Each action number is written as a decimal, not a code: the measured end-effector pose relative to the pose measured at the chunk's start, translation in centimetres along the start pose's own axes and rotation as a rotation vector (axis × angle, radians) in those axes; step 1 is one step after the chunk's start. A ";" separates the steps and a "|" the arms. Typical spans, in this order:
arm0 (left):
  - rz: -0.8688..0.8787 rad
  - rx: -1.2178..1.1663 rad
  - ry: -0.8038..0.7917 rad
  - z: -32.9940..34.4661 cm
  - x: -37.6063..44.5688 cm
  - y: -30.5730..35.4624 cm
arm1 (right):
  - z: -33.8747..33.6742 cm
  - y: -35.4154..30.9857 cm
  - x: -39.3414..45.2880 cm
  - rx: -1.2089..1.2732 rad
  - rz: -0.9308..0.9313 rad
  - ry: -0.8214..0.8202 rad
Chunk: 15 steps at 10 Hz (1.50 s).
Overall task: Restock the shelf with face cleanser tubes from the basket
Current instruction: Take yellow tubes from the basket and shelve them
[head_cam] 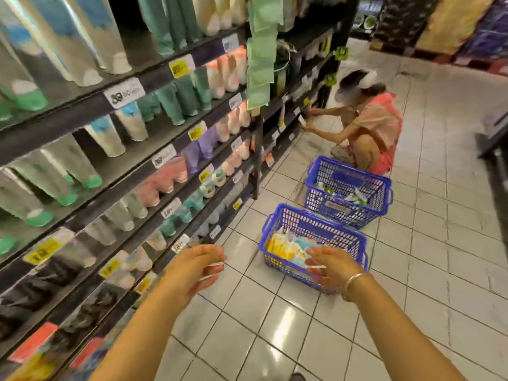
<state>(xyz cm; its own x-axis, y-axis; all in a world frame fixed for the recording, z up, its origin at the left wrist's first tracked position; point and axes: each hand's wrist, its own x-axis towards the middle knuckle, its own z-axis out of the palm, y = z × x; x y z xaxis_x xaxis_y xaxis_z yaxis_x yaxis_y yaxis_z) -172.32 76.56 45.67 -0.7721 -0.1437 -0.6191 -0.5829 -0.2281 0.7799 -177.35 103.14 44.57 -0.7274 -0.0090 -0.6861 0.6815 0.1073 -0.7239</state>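
from the head camera i see both my arms stretched out over the white tiled floor (275, 339). my left hand (192, 266) hangs loose with fingers relaxed; pale streaks blur across its fingertips and i cannot tell whether it pinches anything. my right hand (334, 268), a silver bangle (354, 281) at its wrist, hovers spread and empty-looking above the near blue plastic lattice basket (277, 215).

inside that basket lies a loose heap of yellow, white and pale blue face cleanser tubes (286, 248), lying flat. i judge them light, soft-walled and a bit slick, so i would take one around the stiffer cap end rather than squeeze the middle.

a second blue lattice basket (384, 185) sits just beyond, holding a few white and green packs. past it a crouching person in pink (376, 127) reaches into the dark metal shelf unit (132, 171), whose tiers carry upright tubes in rows.
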 end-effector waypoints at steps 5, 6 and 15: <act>-0.237 0.191 -0.122 17.3 17.8 1.2 | -14.7 0.4 16.3 0.249 0.334 0.289; -0.270 0.246 -0.159 19.0 23.3 1.6 | -15.1 0.1 20.7 0.285 0.372 0.355; -0.405 0.801 -0.058 25.1 60.9 -31.0 | -17.0 30.0 57.8 -0.124 0.588 0.514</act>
<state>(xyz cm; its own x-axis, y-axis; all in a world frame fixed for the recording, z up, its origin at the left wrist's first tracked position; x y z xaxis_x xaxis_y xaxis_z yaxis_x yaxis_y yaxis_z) -207.65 99.10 -13.92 -0.4683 -0.1440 -0.8718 -0.7982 0.4920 0.3475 -200.33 122.79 -15.60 -0.2172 0.5407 -0.8127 0.9738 0.0623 -0.2189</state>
